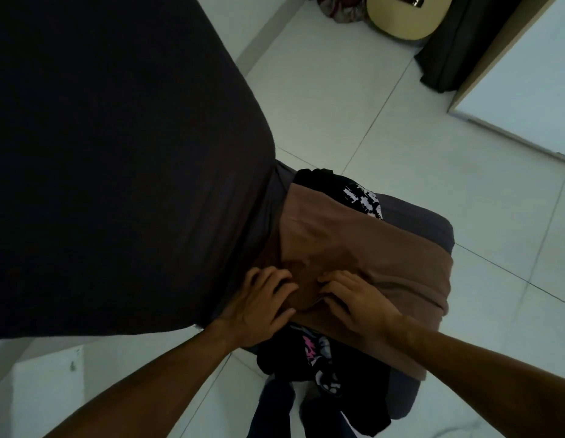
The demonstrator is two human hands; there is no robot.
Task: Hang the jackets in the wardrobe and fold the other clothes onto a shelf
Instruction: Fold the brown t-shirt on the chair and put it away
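A brown garment (pixel 363 245) lies folded flat on top of a pile of clothes on a dark grey stool (pixel 433 226). Under it show a black garment with a white print (pixel 360 196) at the far end and a black garment with a pink and white print (pixel 319 358) hanging off the near end. My left hand (pixel 259 308) rests on the brown garment's near left edge, fingers curled into the cloth. My right hand (pixel 354 298) pinches a fold of the same brown cloth right beside it.
A big bed with a dark cover (pixel 110 159) fills the left side, touching the stool. White floor tiles (pixel 338 99) spread behind. A guitar (pixel 404 17) leans at the far wall next to a dark curtain (pixel 455 42). A white door panel (pixel 527 86) stands at the right.
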